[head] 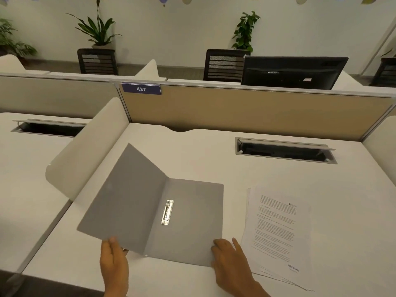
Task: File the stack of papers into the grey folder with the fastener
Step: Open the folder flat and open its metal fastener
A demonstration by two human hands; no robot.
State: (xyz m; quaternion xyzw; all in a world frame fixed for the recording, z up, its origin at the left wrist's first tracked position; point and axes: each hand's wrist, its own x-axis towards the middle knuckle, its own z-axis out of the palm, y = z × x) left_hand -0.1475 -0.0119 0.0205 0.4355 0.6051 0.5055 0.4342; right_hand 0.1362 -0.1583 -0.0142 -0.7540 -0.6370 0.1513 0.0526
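The grey folder (192, 221) lies open on the white desk (214, 151), its front cover (124, 198) lifted and tilted to the left. A metal fastener (167, 212) sits flat near the spine on the inside back cover. My left hand (113, 260) pinches the lower edge of the raised cover. My right hand (231, 260) presses on the back cover's lower right corner. The stack of printed papers (278, 234) rests on the desk just right of the folder, touched by neither hand.
A curved white side divider (85, 151) stands left of the folder. A tan partition (246, 110) with a "437" label closes the back. An open cable tray slot (285, 150) sits in the desk at back right. A monitor (293, 72) stands beyond the partition.
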